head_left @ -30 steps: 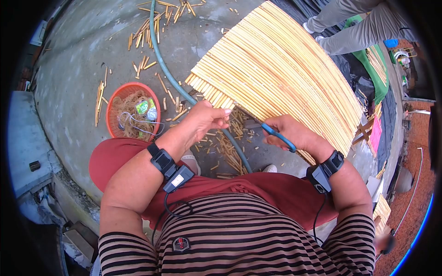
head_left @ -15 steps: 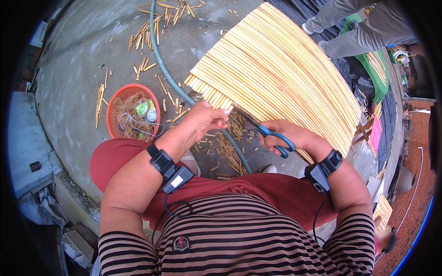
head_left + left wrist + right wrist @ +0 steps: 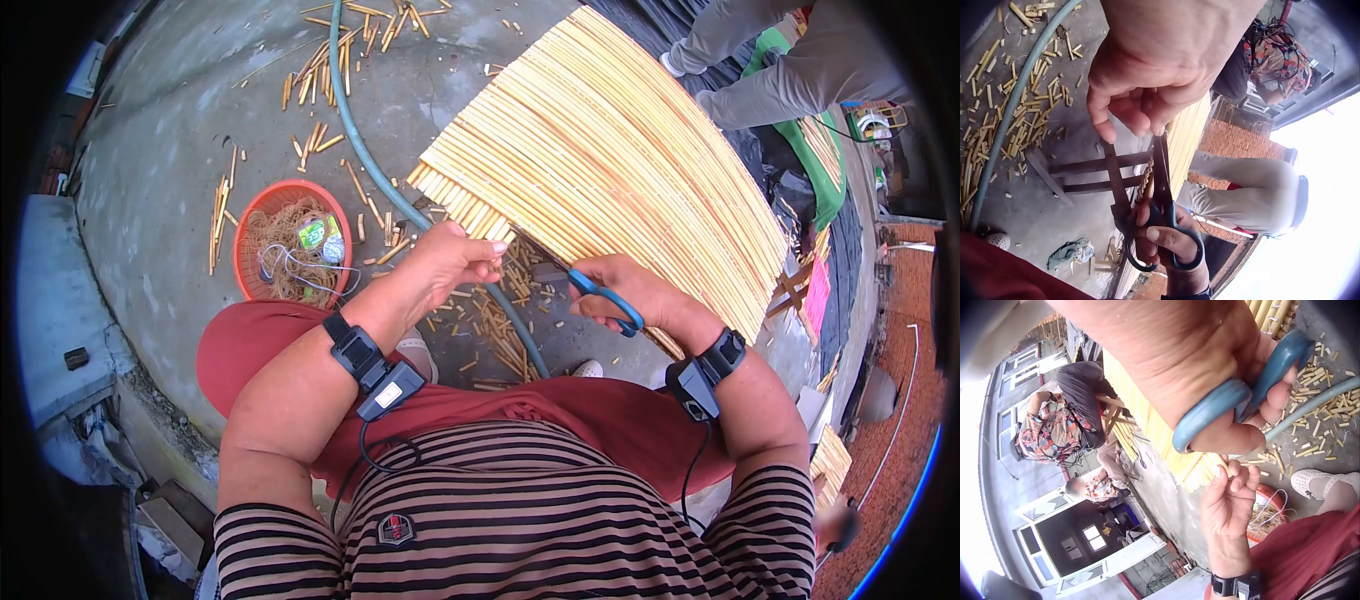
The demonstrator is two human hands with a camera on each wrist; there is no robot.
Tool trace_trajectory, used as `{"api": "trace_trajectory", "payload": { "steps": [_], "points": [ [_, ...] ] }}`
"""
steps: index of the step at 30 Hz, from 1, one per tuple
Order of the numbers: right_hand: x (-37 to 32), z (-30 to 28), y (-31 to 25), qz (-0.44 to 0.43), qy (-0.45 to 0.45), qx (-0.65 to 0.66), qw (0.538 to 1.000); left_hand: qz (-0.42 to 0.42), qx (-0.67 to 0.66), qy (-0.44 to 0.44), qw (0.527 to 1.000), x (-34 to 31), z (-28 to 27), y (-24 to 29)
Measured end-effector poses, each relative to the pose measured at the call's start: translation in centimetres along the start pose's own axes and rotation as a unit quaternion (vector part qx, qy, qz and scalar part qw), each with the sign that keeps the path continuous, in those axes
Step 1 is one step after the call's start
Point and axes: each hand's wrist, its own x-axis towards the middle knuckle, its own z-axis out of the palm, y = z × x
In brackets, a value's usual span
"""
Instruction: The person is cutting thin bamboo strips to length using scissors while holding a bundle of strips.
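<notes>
A mat of pale straw-coloured sticks [image 3: 600,170] spreads beyond both hands. At its near left edge, the left hand [image 3: 445,265] pinches thumb against fingers; a thin thread [image 3: 1165,156] runs from the fingertips in the left wrist view. The right hand [image 3: 630,290] grips blue-handled scissors [image 3: 600,293], its fingers in the loops [image 3: 1213,412]. Their dark blades [image 3: 1161,169] stand apart in the left wrist view, the tips close under the left fingers. The mat's near edge rests by a dark wooden frame [image 3: 1094,165].
An orange basket [image 3: 240,262] of fibre stands left. A green hose [image 3: 355,145] crosses the floor among cut stick pieces [image 3: 500,335]. Someone in grey trousers [image 3: 770,90] stands behind the mat; two people in flowered tops [image 3: 1054,434] are farther off.
The scissors' two loops, apart in the head view half a second ago, now overlap there. The left hand remains at the mat's edge.
</notes>
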Motion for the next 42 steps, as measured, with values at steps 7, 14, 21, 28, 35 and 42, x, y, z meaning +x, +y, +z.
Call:
{"api": "trace_trajectory", "payload": {
  "steps": [7, 14, 21, 28, 35, 42],
  "points": [
    [-0.8, -0.1, -0.7, -0.005, 0.017, -0.044, 0.999, -0.002, 0.008, -0.008, 1.0, -0.4, 0.2, 0.2],
    [-0.3, -1.8, -0.7, 0.033, -0.091, 0.002, 0.995, 0.004, -0.018, -0.031, 0.999, -0.3, -0.1, 0.0],
    [-0.9, -1.7, -1.8, 0.049, -0.071, -0.015, 0.996, 0.003, 0.0, -0.01, 1.0, -0.5, 0.3, 0.0],
    [-1.2, -1.1, -0.2, 0.008, -0.093, 0.113, 0.989, 0.003, -0.013, -0.014, 1.0, -0.3, 0.2, -0.1],
    [0.0, -1.5, -0.1, 0.022, -0.099, 0.053, 0.993, -0.003, -0.006, -0.006, 1.0, -0.5, 0.4, 0.1],
    [0.6, -1.1, 0.0, 0.014, -0.062, 0.046, 0.997, -0.005, -0.008, -0.006, 1.0, -0.3, 0.3, 0.1]
  ]
}}
